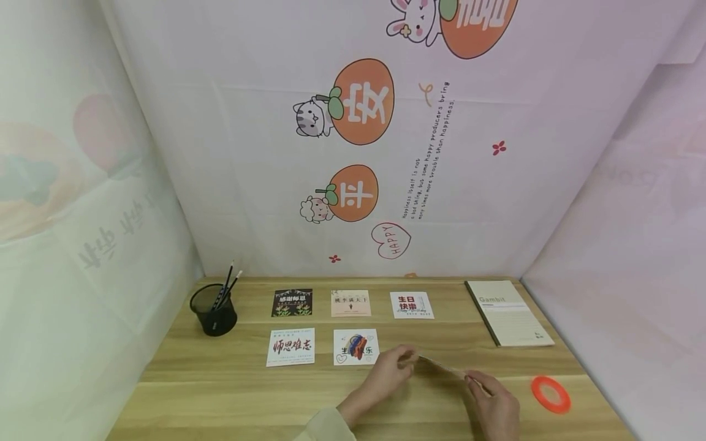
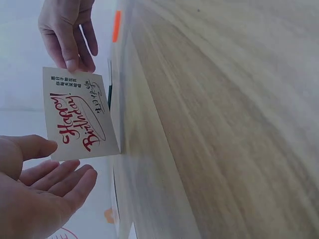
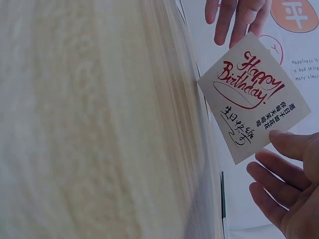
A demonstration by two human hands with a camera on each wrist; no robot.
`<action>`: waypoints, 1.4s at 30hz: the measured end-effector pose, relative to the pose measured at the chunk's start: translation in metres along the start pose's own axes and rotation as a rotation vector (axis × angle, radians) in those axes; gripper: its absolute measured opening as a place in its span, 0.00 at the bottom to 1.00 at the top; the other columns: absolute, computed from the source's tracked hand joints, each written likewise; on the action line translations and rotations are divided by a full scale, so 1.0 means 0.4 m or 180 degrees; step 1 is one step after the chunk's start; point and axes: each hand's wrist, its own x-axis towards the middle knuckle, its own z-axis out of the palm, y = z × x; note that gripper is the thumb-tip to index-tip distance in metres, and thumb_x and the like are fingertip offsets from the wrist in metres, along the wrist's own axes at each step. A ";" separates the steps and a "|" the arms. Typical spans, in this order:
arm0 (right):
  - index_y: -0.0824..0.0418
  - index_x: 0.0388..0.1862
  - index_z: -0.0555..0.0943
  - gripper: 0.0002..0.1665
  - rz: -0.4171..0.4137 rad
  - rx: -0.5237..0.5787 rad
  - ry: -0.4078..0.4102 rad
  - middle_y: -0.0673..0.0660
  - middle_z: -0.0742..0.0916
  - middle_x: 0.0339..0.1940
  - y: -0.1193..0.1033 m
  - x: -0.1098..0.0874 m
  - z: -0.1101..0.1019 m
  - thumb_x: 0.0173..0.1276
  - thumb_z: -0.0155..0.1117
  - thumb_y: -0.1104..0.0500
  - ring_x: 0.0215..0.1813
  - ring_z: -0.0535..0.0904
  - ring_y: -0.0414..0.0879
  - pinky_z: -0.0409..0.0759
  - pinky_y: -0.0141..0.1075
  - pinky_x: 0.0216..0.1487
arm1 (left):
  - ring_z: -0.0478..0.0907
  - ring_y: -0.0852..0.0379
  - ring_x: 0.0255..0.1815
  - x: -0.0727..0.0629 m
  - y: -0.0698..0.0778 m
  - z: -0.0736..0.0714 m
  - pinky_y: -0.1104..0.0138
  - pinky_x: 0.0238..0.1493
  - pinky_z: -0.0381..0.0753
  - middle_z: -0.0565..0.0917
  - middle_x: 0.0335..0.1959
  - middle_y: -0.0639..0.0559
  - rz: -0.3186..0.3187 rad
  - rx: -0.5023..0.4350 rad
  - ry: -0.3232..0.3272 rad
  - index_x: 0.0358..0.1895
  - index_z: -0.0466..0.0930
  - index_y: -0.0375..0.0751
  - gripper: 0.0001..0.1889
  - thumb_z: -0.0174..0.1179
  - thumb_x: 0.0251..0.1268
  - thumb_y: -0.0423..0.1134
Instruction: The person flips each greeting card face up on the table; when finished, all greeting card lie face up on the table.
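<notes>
A small square birthday card (image 2: 75,114) with red "Happy Birthday!" lettering is held up between my two hands, tilted over the wooden table. My left hand (image 1: 388,370) pinches one edge of it, thumb on the printed face and fingers behind. The opposite edge is pinched by my right hand (image 1: 494,404), whose thumb (image 3: 284,142) lies at the black printed text. From the head view the card shows almost edge-on. Just left of my left hand lies a white card (image 1: 356,355) with a colourful picture at its centre.
Further cards lie in rows: a dark one (image 1: 293,309), a cream one (image 1: 350,311) and two white ones with red lettering. A black mesh pen cup (image 1: 217,315) stands at left. A notebook (image 1: 510,318) and a red-orange ring (image 1: 537,392) lie at right. Cloth walls surround the table.
</notes>
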 end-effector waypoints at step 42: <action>0.67 0.41 0.86 0.10 0.1178 -0.0015 -0.0984 0.64 0.88 0.38 -0.023 0.039 0.005 0.61 0.70 0.65 0.34 0.83 0.43 0.79 0.25 0.31 | 0.80 0.58 0.45 -0.009 0.003 0.002 0.74 0.48 0.80 0.79 0.51 0.39 0.0093 -0.0074 0.0301 0.55 0.76 0.26 0.17 0.53 0.62 0.25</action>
